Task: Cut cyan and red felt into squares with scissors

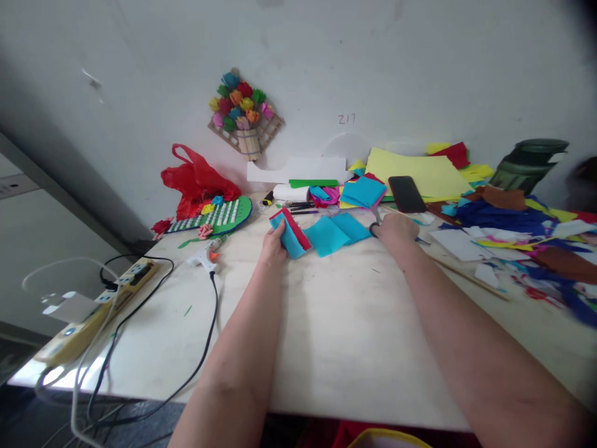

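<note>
The folded piece of sky-blue paper with a red strip along its upper-right edge (298, 242) is held just above the tabletop or resting on it, which I cannot tell; take it as the clock's centre. The left hand (274, 244) pinches its left end, thumb across the blue face, the other fingers mostly hidden beneath. At three o'clock, just beside it, overlapping sky-blue paper squares (329, 236) lie on the pale, marbled tabletop (354, 323). Farther along three o'clock, the right hand (396, 230) curls at the dark-handled metal scissors (376, 215); whether its fingers close on the loops I cannot tell.

The step in hand seems to be handling small paper pieces with the scissors close by. From here, I judge, the next move calls for a steady pinch on the folded piece and a sure hold on the scissors, clear of the loose squares.

Farther out, a black rectangular phone (407, 194) lies between two and three, a white glue gun with an orange part (204, 256) at nine, and a crumpled red plastic bag (196, 186) at ten.
</note>
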Motion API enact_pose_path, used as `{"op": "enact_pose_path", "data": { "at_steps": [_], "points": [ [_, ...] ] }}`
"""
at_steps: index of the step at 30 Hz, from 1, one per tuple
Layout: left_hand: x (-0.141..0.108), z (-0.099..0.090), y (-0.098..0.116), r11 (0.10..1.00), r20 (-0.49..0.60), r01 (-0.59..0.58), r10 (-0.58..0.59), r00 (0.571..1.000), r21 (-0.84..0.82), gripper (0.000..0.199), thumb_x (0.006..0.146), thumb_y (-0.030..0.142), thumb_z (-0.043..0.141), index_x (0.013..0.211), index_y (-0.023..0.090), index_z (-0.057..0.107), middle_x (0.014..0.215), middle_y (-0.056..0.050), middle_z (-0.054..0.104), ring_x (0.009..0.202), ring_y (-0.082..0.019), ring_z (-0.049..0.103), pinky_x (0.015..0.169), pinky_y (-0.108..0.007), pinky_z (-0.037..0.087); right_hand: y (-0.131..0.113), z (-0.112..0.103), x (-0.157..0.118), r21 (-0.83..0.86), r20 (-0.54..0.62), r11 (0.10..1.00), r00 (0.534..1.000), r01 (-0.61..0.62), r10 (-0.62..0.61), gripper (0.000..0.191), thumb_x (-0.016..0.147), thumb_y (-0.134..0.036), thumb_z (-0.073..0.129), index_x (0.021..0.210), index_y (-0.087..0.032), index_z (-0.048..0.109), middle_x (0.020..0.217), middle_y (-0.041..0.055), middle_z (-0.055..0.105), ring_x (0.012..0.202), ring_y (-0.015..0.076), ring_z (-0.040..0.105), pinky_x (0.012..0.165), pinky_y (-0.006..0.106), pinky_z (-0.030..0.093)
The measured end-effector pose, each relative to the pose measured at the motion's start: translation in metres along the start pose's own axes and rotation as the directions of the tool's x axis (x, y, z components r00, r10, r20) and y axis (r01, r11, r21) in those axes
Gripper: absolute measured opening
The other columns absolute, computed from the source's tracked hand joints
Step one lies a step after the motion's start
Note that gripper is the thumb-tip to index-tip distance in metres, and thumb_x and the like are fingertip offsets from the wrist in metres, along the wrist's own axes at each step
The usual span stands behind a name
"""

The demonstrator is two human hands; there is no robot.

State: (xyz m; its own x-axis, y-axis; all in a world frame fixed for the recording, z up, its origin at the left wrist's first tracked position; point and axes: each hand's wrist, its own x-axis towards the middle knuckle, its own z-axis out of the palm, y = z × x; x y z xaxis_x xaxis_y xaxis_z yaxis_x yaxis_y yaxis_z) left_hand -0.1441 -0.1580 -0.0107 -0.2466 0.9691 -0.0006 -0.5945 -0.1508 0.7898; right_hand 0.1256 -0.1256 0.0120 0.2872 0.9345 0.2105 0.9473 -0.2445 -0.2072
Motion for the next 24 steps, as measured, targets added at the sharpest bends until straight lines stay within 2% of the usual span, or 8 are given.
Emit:
{"op": "enact_pose_path", "data": {
  "at_steps": [6,11,15,20,24],
  "points": [
    [-0.002,0.005,-0.001,1.000,-0.052,0.022,-0.021,0.998,0.023,0.025,0.070,0.033,0.069,0.079,0.011,0.062,0.068,-0.006,0.067,0.061,-0.017,0.064,0.073,-0.034,0.053,-0.001,-0.004,-0.003,-0.007,0.044,1.000,0.999,-0.009,0.010,0.038,0.072,-0.040,0.056,0.095,-0.011,0.066,0.100,0.0189,0.063,0.093,0.0297,0.060,0.070,0.036,0.046],
    [-0.007,0.012,0.002,0.999,-0.081,0.041,-0.039,0.996,0.019,0.024,0.071,0.034,0.068,0.074,0.013,0.059,0.061,-0.002,0.064,0.052,-0.014,0.060,0.060,-0.029,0.053,-0.007,-0.007,-0.002,-0.019,0.078,1.000,0.997,0.007,-0.005,0.039,0.071,-0.035,0.058,0.101,-0.011,0.064,0.102,0.0183,0.063,0.096,0.0293,0.060,0.071,0.036,0.047],
    [-0.012,0.018,0.004,0.999,-0.107,0.047,-0.046,0.993,0.011,0.025,0.072,0.037,0.067,0.070,0.014,0.056,0.056,0.000,0.060,0.048,-0.012,0.058,0.057,-0.026,0.051,-0.005,-0.007,-0.001,-0.008,0.139,0.999,0.990,0.034,-0.032,0.048,0.065,-0.044,0.063,0.100,-0.011,0.064,0.102,0.0188,0.062,0.097,0.0298,0.059,0.071,0.035,0.047],
    [-0.013,0.022,0.004,0.996,-0.155,0.083,-0.078,0.985,0.026,0.027,0.073,0.040,0.066,0.072,0.015,0.056,0.055,0.001,0.059,0.049,-0.012,0.058,0.057,-0.025,0.051,0.004,-0.017,0.005,-0.006,0.220,1.000,0.976,0.009,-0.007,0.042,0.059,-0.047,0.066,0.085,-0.014,0.066,0.080,0.0139,0.066,0.084,0.0274,0.063,0.064,0.032,0.047],
    [-0.011,0.020,0.002,0.998,-0.119,0.068,-0.067,0.991,0.008,0.028,0.072,0.041,0.066,0.073,0.015,0.056,0.055,0.001,0.059,0.048,-0.011,0.057,0.054,-0.024,0.050,0.006,-0.028,0.005,-0.031,0.274,0.998,0.961,0.055,-0.045,0.041,0.056,-0.053,0.067,0.072,-0.015,0.065,0.067,0.0122,0.064,0.072,0.0258,0.063,0.057,0.031,0.045]
  ]
}}
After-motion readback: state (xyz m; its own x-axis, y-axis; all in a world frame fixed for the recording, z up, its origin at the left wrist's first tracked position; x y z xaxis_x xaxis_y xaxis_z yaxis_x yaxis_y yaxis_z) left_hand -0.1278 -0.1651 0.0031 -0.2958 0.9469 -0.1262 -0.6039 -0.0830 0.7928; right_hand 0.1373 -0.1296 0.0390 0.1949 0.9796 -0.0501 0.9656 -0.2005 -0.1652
